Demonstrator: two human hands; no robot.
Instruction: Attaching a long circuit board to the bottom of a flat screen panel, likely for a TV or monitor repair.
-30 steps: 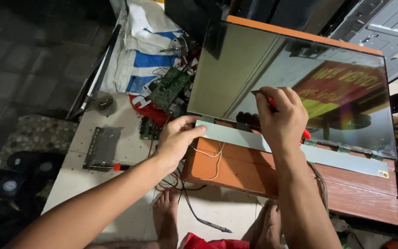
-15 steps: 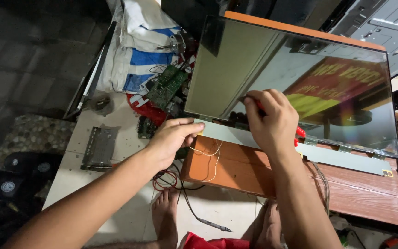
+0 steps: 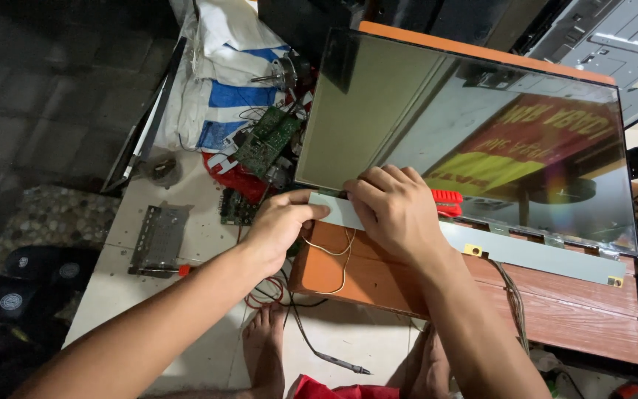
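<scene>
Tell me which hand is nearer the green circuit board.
Left. The left hand grips the end of the pale metal strip, just below the green circuit board. The right hand presses the strip farther along, away from the board.

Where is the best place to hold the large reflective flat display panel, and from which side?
Probably by the grey metal strip along the near edge of the large reflective flat display panel, coming from the near side. The left hand and right hand rest there; the glass face looks thin and broad.
</scene>
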